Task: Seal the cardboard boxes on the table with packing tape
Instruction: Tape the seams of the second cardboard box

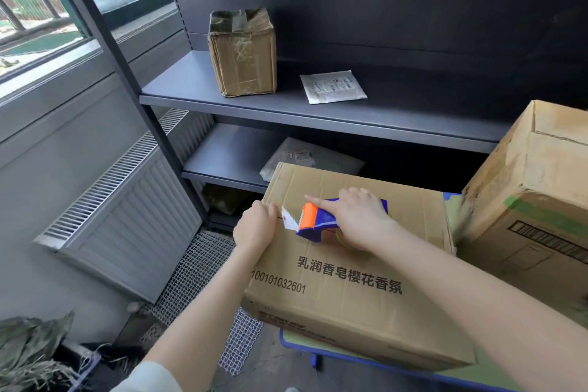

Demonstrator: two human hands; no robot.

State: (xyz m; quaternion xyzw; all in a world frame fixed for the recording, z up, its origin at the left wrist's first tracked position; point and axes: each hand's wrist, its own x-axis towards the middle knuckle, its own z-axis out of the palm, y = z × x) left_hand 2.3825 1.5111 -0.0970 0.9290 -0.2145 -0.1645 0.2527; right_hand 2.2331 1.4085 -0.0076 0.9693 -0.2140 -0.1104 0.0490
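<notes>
Head view, and both hands are down on the flat cardboard box, a wide carton of smooth brown corrugated board with black printed characters and a number string across its top. The right hand is wrapped around the handle of the tape dispenser, a blue plastic body with an orange guard at its nose, index finger stretched straight out along the top of it. The dispenser sits on the box top, under that hand, and a glimpse of the tan tape roll shows beneath the palm. Off the dispenser's nose, a short tongue of pale glossy tape runs out toward the left hand. That left hand is curled over the box's far-left edge, fingers bent onto the top, pressing right beside the tape end; whether the fingertips pinch the tape itself I can't tell. The box rests on a table with a green top and rounded blue rim, just below the right forearm. To the right of the right hand stands a taller, scuffed cardboard box with green tape on its corner, close against the first. Beyond both hands, a dark grey metal shelf unit holds a small cube-like taped carton and a flat white padded envelope. A ribbed white radiator lies left of the left hand.
</notes>
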